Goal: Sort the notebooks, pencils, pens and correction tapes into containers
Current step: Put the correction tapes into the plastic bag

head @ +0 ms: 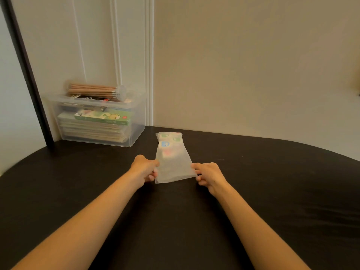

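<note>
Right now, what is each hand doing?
Left hand: pinches the left edge of the packet.
Right hand: pinches its right edge.

Only blurred coloured shapes show through the frosted pouch [172, 158]; the stack [93, 131] low in the clear container [137, 125] is hazy, its covers impossible to tell apart.

At the centre of the frame, the left hand [145, 168] and right hand [209, 175] pinch the near corners of a translucent packet [172, 158] over the dark tabletop [253, 191]. At upper left, a clear container [134, 131] holds stacked notebooks [93, 131], a green box [102, 117] and a tube of pencils [93, 89] on top.
</note>
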{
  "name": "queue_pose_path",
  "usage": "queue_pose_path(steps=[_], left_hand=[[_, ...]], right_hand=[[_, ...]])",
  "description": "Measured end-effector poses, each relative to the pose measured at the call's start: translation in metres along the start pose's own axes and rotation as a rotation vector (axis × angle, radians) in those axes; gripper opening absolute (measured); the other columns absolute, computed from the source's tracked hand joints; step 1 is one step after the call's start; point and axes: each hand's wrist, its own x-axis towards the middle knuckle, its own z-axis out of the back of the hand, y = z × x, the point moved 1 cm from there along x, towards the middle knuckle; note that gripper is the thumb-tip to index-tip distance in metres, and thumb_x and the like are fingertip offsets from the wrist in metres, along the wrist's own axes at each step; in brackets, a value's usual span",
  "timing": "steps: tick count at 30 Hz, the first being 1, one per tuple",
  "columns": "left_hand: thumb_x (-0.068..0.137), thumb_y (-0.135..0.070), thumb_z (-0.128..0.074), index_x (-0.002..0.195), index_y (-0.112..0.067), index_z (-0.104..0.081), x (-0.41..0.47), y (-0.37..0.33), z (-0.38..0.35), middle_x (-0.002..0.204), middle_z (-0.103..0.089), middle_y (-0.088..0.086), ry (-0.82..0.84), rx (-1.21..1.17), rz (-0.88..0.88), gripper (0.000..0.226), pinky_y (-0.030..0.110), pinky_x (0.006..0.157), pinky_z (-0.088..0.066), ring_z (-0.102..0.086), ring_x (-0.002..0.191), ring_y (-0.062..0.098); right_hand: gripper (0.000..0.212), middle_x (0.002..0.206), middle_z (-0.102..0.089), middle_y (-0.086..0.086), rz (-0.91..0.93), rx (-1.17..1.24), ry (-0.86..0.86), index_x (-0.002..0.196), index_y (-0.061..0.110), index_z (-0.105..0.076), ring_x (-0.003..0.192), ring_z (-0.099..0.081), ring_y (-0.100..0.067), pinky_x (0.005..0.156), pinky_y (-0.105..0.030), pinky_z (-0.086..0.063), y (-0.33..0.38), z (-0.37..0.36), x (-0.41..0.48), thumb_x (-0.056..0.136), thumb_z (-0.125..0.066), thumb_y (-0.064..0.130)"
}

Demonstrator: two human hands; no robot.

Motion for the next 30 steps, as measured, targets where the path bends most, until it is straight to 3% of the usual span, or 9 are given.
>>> queue_pose_path(steps=[2,5,8,9,13,15,20,26,30], left_hand=[[0.089,0.002,-0.055,0.113,-0.002,-0.046,-0.002,-0.005,0.003,0.09,-0.054,0.016,0.097,-0.17,0.112,0.026,0.012,0.031,-0.033,-0.044,0.048,0.009],[0.088,0.006,-0.055,0.125,0.0,-0.05,-0.004,-0.01,0.006,0.101,-0.059,0.019,0.166,-0.342,0.266,0.038,0.016,0.031,-0.043,-0.059,0.046,0.012],[0.088,0.009,-0.052,0.137,-0.003,-0.041,-0.002,-0.007,0.003,0.127,-0.053,0.023,0.188,-0.451,0.348,0.052,0.027,0.065,-0.056,-0.065,0.098,0.025],[0.088,0.01,-0.051,0.139,-0.003,-0.039,0.0,-0.006,0.001,0.127,-0.052,0.024,0.2,-0.45,0.351,0.054,0.032,0.074,-0.054,-0.063,0.103,0.028],[0.086,0.012,-0.053,0.135,0.002,-0.043,0.004,-0.002,0.003,0.103,-0.059,0.025,0.241,-0.42,0.29,0.051,0.034,0.065,-0.059,-0.064,0.082,0.031],[0.085,0.014,-0.053,0.122,0.008,-0.051,0.005,0.002,0.005,0.095,-0.058,0.023,0.244,-0.421,0.223,0.037,0.036,0.074,-0.058,-0.062,0.079,0.03],[0.081,0.013,-0.059,0.1,0.004,-0.06,0.006,0.004,0.006,0.101,-0.061,0.02,0.196,-0.391,0.102,0.021,0.035,0.075,-0.054,-0.064,0.085,0.027],[0.082,-0.008,-0.069,0.105,-0.002,-0.058,0.013,0.003,-0.002,0.096,-0.064,0.015,0.052,-0.358,0.015,0.026,0.027,0.07,-0.055,-0.064,0.081,0.021],[0.08,0.001,-0.068,0.092,-0.003,-0.058,0.021,0.003,-0.003,0.104,-0.062,0.015,-0.022,-0.33,0.008,0.016,0.026,0.066,-0.053,-0.065,0.086,0.023]], right_hand=[[0.011,0.079,-0.052,-0.006,-0.033,0.008,0.049,0.097,0.005,-0.06,0.047,-0.037,-0.007,0.039,-0.015,-0.029,0.001,0.001,0.002,0.088,-0.061,0.012],[0.018,0.087,-0.056,-0.007,-0.105,0.028,0.155,0.101,0.001,-0.06,0.04,-0.033,-0.006,0.035,-0.013,-0.025,0.005,0.004,0.005,0.085,-0.065,0.007],[0.018,0.089,-0.06,-0.007,-0.15,0.067,0.201,0.1,0.001,-0.061,0.033,-0.032,-0.005,0.032,-0.01,-0.024,0.008,0.005,0.008,0.083,-0.066,0.004],[0.019,0.09,-0.06,-0.007,-0.16,0.077,0.206,0.1,0.001,-0.061,0.032,-0.032,-0.005,0.031,-0.01,-0.024,0.009,0.007,0.008,0.082,-0.067,0.003],[0.025,0.086,-0.061,-0.007,-0.18,0.089,0.224,0.104,0.003,-0.061,0.03,-0.035,-0.005,0.03,-0.009,-0.026,0.012,0.014,0.01,0.081,-0.068,0.005],[0.022,0.083,-0.061,-0.008,-0.179,0.105,0.243,0.103,0.003,-0.063,0.033,-0.043,-0.005,0.031,-0.009,-0.032,0.013,0.015,0.01,0.082,-0.068,0.005],[0.013,0.098,-0.065,-0.018,-0.127,0.35,0.322,0.093,-0.002,-0.063,0.077,-0.069,-0.02,0.059,-0.022,-0.058,0.01,0.011,0.01,0.084,-0.057,-0.009],[0.017,0.104,-0.063,-0.016,-0.026,0.44,0.222,0.103,0.001,-0.059,0.087,-0.066,-0.021,0.076,-0.027,-0.057,0.009,0.002,0.014,0.086,-0.061,0.003],[0.017,0.101,-0.061,-0.009,0.046,0.241,0.067,0.097,0.001,-0.062,0.096,-0.062,-0.019,0.083,-0.027,-0.052,0.006,-0.005,0.021,0.082,-0.068,0.005]])
